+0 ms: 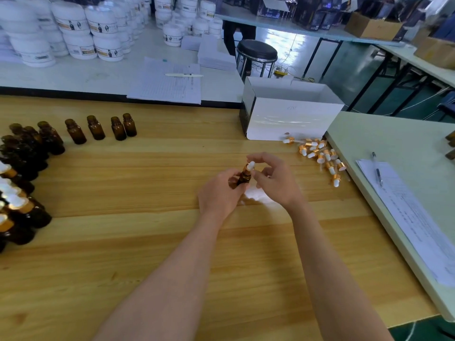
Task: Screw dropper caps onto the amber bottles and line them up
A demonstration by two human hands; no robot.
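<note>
Now | left hand [219,193] grips amber bottle [244,177] | right hand [275,183] pinches dropper cap [250,166] | jar labels [101,27] unreadable

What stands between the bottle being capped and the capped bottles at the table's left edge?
Nothing visible. The left hand holds the amber bottle while the right hand pinches its dropper cap; bare wooden table runs from there to the capped bottles. The uncapped bottles stand farther back, off that path.
</note>
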